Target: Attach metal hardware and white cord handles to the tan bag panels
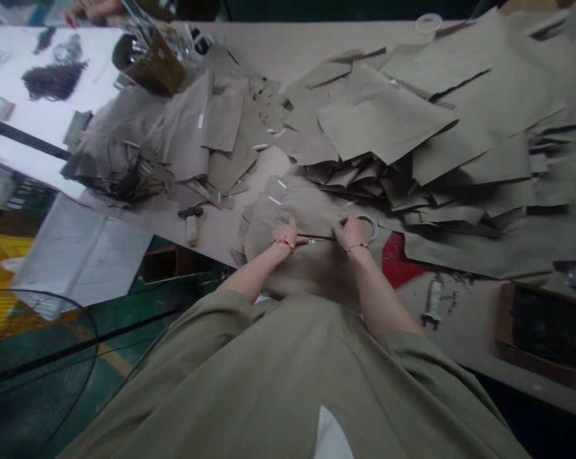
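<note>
Tool (191, 228): well left of the fingers.
Left hand (285, 233): on the cloth, thumb extended along its edge; whether gripping, cannot tell.
Cloth (311, 203): under and between both hands; probably light, limp, hardly fragile; best held at both ends of that edge.
Right hand (349, 233): fingertips narrowed, pinching the edge.
Ring (374, 227): just right of these fingers.

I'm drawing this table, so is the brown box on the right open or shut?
Open: no lid covers the brown box, and dark material shows inside.
</note>
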`<state>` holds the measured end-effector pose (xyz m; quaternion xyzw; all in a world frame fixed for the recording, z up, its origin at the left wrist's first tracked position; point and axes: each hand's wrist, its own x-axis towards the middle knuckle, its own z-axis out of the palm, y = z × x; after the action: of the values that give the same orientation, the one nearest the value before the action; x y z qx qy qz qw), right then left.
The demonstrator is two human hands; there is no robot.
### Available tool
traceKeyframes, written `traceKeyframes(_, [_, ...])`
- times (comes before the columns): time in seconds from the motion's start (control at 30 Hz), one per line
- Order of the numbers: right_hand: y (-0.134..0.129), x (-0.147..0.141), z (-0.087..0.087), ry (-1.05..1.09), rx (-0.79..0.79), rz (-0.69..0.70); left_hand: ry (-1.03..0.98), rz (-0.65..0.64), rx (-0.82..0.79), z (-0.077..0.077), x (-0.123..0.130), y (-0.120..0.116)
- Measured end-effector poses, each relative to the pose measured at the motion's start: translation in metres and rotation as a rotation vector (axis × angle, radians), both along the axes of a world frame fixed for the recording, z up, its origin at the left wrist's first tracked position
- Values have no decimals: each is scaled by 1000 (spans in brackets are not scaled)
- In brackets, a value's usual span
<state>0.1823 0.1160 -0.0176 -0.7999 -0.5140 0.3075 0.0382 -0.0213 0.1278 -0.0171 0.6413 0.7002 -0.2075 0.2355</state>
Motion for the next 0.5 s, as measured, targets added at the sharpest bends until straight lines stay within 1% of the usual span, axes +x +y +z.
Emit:
traceKeyframes(0.07, [1, -1, -1, 4, 14, -32, -72, 19, 95, -4, -19, -7])
traceKeyframes(0.1, [2, -1, -1, 23, 9, -49, -109, 68, 165, -7, -31, -9])
traceKeyframes(0.2, [3, -2, 1, 135, -1, -88, -157, 331, 404, -14, -79, -7])
traceKeyframes(0.27, [0, -9, 11, 210, 92, -60, -193, 473, 481, -17, -113, -1])
traceKeyframes(0.3, [-3, -14, 22, 246, 176, -11, -227, 520, 489, -18, -129, 1])
traceKeyframes(0.33, [-5, -21, 36, 279, 278, 59, -268, 554, 487, -18, -143, 3])
traceKeyframes(0.37, [-5, -28, 54, 309, 386, 142, -310, 580, 490, -18, -155, 5])
traceKeyframes(0.4, [-3, -33, 77, 336, 490, 220, -347, 600, 503, -18, -164, 5])
traceKeyframes(0.43, [4, -35, 102, 361, 591, 280, -376, 615, 524, -16, -171, 6])
traceKeyframes(0.47, [17, -33, 128, 379, 692, 313, -401, 626, 553, -14, -176, 7])
traceKeyframes(0.5, [36, -25, 155, 394, 791, 307, -424, 635, 583, -12, -179, 9])
